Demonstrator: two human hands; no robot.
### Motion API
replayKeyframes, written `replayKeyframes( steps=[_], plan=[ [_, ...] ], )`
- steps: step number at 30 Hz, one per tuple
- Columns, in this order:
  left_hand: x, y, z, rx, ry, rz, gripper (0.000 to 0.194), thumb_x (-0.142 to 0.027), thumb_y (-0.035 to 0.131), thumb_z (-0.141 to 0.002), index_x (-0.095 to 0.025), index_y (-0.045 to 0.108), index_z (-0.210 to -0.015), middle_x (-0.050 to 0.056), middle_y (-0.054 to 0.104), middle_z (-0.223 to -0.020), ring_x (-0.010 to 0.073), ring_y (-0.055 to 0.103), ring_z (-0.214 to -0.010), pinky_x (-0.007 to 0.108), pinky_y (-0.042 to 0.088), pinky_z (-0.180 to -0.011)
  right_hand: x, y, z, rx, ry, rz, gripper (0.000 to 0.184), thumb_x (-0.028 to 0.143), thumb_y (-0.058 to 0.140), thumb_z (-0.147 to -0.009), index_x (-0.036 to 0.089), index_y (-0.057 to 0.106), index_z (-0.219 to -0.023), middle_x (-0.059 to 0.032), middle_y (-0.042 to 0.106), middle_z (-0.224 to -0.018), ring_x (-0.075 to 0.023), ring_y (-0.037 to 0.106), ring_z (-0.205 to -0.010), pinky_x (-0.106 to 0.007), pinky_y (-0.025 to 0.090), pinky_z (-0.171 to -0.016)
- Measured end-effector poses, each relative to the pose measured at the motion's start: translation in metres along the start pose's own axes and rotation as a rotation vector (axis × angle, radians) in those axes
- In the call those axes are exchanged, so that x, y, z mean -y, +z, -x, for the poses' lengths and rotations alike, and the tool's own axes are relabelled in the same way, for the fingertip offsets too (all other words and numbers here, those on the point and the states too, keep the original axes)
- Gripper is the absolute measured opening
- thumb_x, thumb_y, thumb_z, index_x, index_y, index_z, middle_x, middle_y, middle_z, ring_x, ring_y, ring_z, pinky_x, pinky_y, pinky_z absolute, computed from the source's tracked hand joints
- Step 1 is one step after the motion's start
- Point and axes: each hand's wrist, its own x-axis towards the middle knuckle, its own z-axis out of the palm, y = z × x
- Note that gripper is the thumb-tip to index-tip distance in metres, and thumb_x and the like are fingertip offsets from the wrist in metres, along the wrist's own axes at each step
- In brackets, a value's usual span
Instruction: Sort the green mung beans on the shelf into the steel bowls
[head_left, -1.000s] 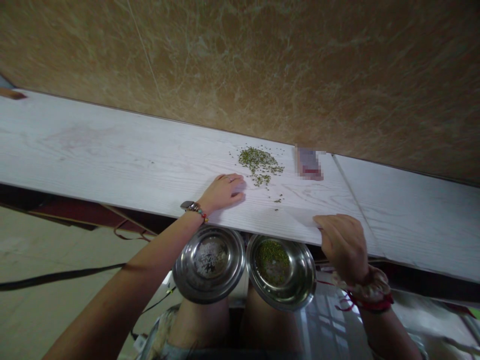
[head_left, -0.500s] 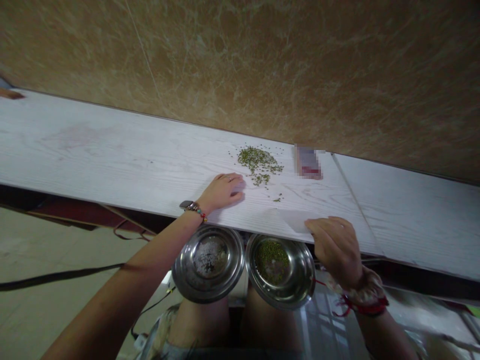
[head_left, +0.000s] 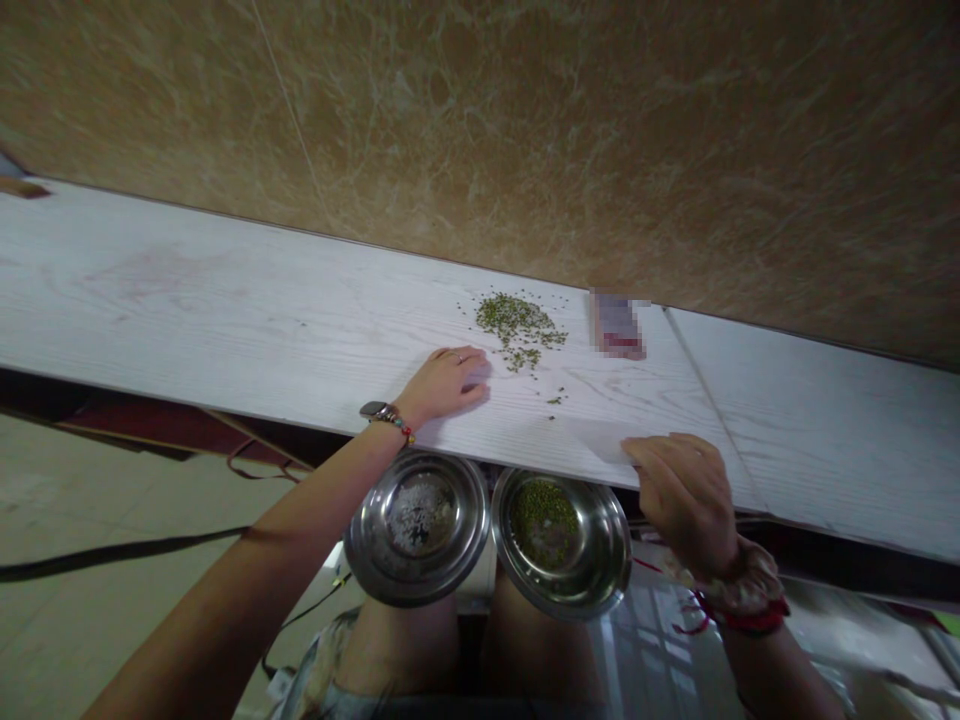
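Green mung beans [head_left: 517, 318] lie scattered in a loose patch on the white wooden table. My left hand [head_left: 446, 385] rests palm down just left of them, its thumb apart from the fingers. At the table's front edge is my right hand [head_left: 681, 485], its fingers curled together; whatever they may hold is hidden. Two steel bowls sit over my thighs, against the table edge. White grains that look like rice cover the bottom of the left bowl [head_left: 466, 565]. The right bowl [head_left: 604, 575] has green beans in it. A few stray beans [head_left: 555, 401] lie between the patch and the edge.
A pixelated flat item [head_left: 617, 325] lies to the right of the bean patch. The brown marbled wall [head_left: 465, 130] rises behind the narrow table [head_left: 187, 310]. A dark strap [head_left: 127, 553] stretches past my left forearm.
My right hand has shifted slightly to the right along the table edge. One more bean shows clearly near the stray ones. My left hand and both bowls have stayed in place.
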Motion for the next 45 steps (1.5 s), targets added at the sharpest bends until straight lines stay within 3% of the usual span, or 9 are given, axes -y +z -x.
replayKeyframes(
  steps=[4,11,19,25,30,39,45],
  plan=[
    [-0.002,-0.002,0.0,0.029,-0.019,0.004,0.04,-0.034,0.048,-0.089,-0.017,0.059,-0.123,0.01,0.057,-0.138,0.0254,0.051,-0.128,0.043,0.038,-0.11,0.004,0.005,-0.002,0.008,0.009,-0.01,0.036,-0.001,0.047,-0.082,0.021,0.062,-0.105,-0.0027,0.074,-0.086,-0.0158,0.067,-0.083,-0.035,0.046,-0.089],
    [0.0,0.001,0.0,0.009,0.0,-0.001,0.037,-0.035,0.047,-0.089,-0.022,0.059,-0.122,0.008,0.058,-0.138,0.0243,0.052,-0.127,0.043,0.039,-0.109,-0.011,0.011,-0.006,-0.038,0.001,0.078,0.03,0.001,0.048,-0.083,0.022,0.061,-0.1,-0.002,0.073,-0.081,-0.0159,0.064,-0.078,-0.034,0.045,-0.083],
    [0.0,0.001,-0.001,0.006,0.008,-0.003,0.037,-0.035,0.048,-0.089,-0.021,0.059,-0.122,0.009,0.059,-0.136,0.0249,0.053,-0.126,0.045,0.04,-0.108,-0.005,0.013,-0.005,-0.002,-0.001,0.017,0.033,0.001,0.047,-0.083,0.021,0.062,-0.105,-0.0025,0.073,-0.084,-0.016,0.066,-0.081,-0.035,0.044,-0.087],
    [0.0,0.001,0.001,0.0,0.002,0.004,0.037,-0.035,0.048,-0.088,-0.022,0.059,-0.122,0.008,0.058,-0.137,0.0247,0.053,-0.126,0.044,0.04,-0.109,-0.017,0.018,-0.008,-0.032,0.015,0.101,0.031,0.002,0.049,-0.084,0.02,0.063,-0.105,-0.003,0.073,-0.081,-0.0167,0.066,-0.077,-0.034,0.045,-0.082],
    [0.001,0.001,0.001,-0.005,0.001,0.013,0.037,-0.035,0.048,-0.089,-0.023,0.059,-0.122,0.007,0.059,-0.135,0.0247,0.053,-0.126,0.044,0.04,-0.108,-0.013,0.017,-0.009,-0.065,0.035,0.064,0.035,0.004,0.049,-0.084,0.022,0.063,-0.11,-0.0023,0.073,-0.082,-0.0175,0.065,-0.078,-0.036,0.044,-0.086],
    [-0.001,0.001,0.0,0.016,-0.007,-0.002,0.039,-0.035,0.047,-0.089,-0.019,0.059,-0.122,0.011,0.058,-0.137,0.0256,0.052,-0.127,0.044,0.039,-0.109,-0.015,0.026,-0.022,-0.053,0.013,0.107,0.026,0.002,0.05,-0.086,0.02,0.062,-0.101,-0.0023,0.073,-0.082,-0.0159,0.065,-0.079,-0.033,0.043,-0.083],
    [0.0,0.001,0.0,-0.012,0.012,0.015,0.035,-0.034,0.049,-0.088,-0.025,0.06,-0.12,0.006,0.06,-0.134,0.0245,0.053,-0.126,0.045,0.04,-0.108,-0.012,0.022,-0.017,-0.017,0.022,0.031,0.029,0.002,0.046,-0.085,0.021,0.064,-0.098,-0.0028,0.074,-0.085,-0.0164,0.065,-0.082,-0.034,0.043,-0.084]
  ],
)
